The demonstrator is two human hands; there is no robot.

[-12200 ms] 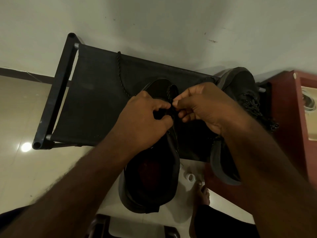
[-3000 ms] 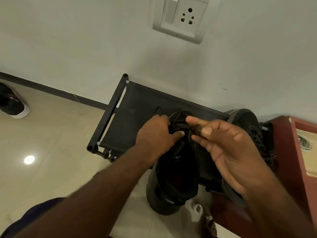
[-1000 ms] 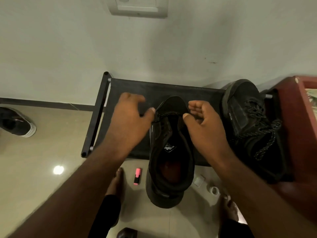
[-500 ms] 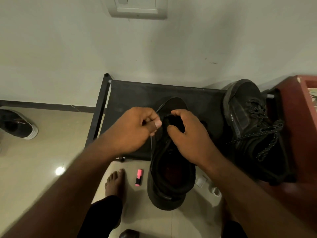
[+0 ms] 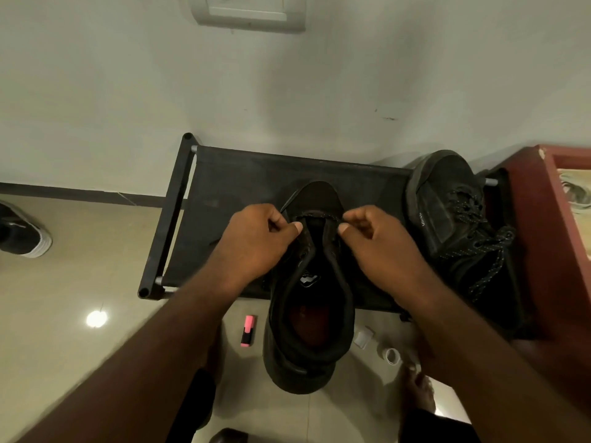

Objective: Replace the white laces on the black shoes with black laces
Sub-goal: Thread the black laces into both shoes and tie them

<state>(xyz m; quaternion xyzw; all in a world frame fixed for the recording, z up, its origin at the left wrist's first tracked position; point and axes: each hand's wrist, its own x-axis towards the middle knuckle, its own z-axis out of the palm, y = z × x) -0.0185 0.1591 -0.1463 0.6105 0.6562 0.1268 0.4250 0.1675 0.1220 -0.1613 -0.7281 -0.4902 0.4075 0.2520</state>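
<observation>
Centre of frame: unlaced black shoe (image 5: pixel 310 282), toe on the black fabric rack (image 5: pixel 224 199), heel hanging off the near edge toward the camera. Half a second ago both hands were bunched together over the tongue. Now they are pulled apart to either side, and one run of black lace (image 5: pixel 316 216) lies taut across the front eyelets near the toe.

Left hand (image 5: pixel 259 241), left of the shoe: fingers curled, thumb and forefinger pinching a strand of the lace that runs up past its knuckles. Right hand (image 5: pixel 380 247), right of the shoe: fingers curled in, thumb to forefinger at the lace's right end. It looks like a pinch, but the strand inside that hand is hard to make out.

Reading: the first crossing is just seated and the ends are being evened. The rest of the eyelets on this shoe are bare, so most of its lacing is left.

Second shoe (image 5: pixel 454 225), right side of the rack, is already laced in black speckled lace and looks done. No white lace in view.

Floor below the rack: pink highlighter (image 5: pixel 248 330), white tape roll (image 5: pixel 391 356). Red cabinet (image 5: pixel 537 235) at the right edge.
</observation>
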